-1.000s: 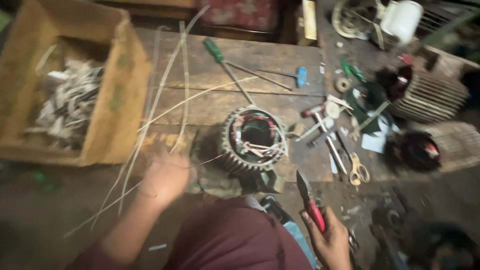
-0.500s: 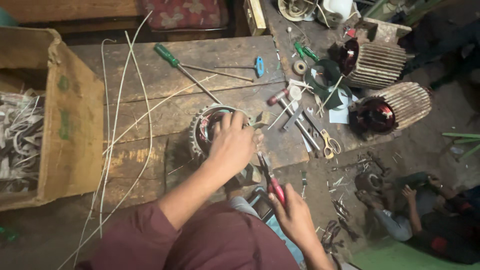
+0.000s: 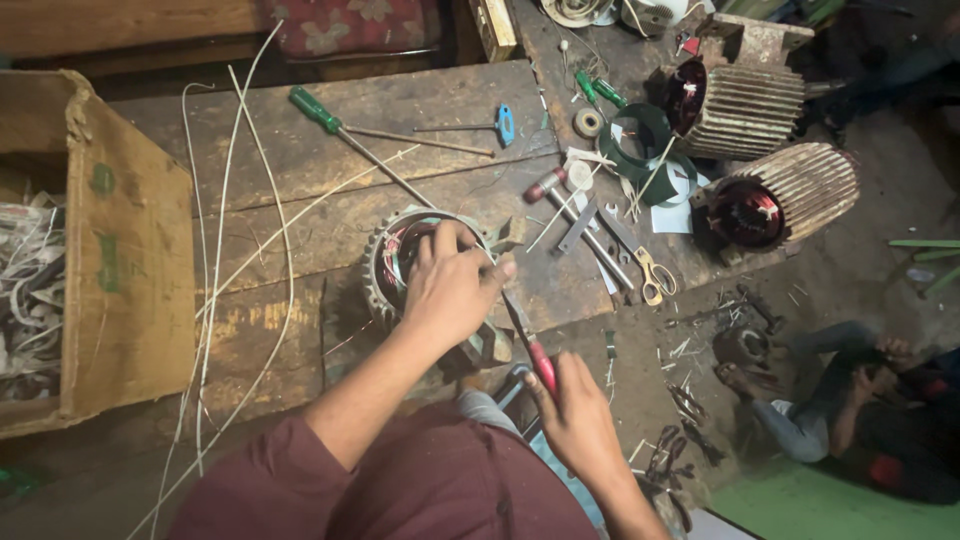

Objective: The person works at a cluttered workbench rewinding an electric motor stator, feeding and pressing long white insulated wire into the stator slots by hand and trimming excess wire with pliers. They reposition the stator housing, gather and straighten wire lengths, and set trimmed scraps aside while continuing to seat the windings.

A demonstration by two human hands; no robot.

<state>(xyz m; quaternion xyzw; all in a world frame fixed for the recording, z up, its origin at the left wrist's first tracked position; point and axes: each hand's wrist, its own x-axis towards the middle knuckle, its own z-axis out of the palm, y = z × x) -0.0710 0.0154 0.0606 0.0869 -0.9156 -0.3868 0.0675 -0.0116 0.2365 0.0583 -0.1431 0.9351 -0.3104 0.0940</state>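
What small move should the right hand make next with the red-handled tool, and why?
Probably bring the tool's tip a little forward into the stator. The left hand rests on the stator's windings, and the right hand holds the red-handled tool with its tip close beside those fingers, pointing toward the opening.

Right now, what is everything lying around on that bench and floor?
round toothed metal motor stator: one, grey with copper windings, bench centre
green-handled screwdriver: one, upper bench
blue-handled T tool: one, beside it
yellow-handled scissors: one, bench right edge
ribbed motor housings: two, brownish, right
cardboard box: one, brown, left
thin pale sticks: several, across bench
seated person: one, floor at right
left hand: on the stator
right hand: gripping red-handled pliers
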